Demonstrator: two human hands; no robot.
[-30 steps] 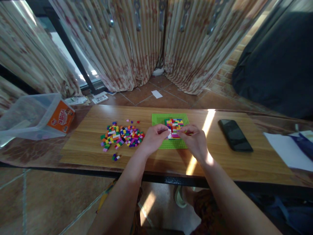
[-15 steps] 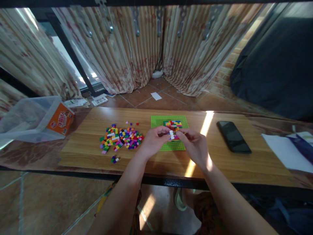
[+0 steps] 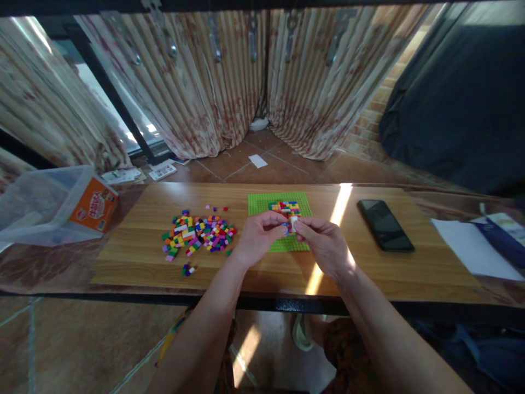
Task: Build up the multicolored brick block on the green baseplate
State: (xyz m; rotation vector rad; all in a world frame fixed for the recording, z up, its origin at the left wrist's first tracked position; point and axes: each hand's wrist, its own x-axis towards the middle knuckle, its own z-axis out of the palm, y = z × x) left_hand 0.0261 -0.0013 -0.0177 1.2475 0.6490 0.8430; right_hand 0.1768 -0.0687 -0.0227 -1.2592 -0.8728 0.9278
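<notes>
Right hand (image 3: 322,241) pinching white brick (image 3: 294,220) over green baseplate (image 3: 257,203), middle of table (image 3: 135,262); left hand (image 3: 261,234) just left, can't tell if gripping, too small; multicolour build (image 3: 286,206) on baseplate, partly covered; loose bricks (image 3: 199,232) left, black phone (image 3: 385,225) right

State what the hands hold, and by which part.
The right hand pinches a white brick, which part unclear; whether the left hand holds anything cannot be told.

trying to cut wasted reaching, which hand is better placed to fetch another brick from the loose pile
Probably the left hand: it is nearer the loose pile, though whether it holds something is unclear. The right hand is farther off and seems to pinch a white brick.
</notes>
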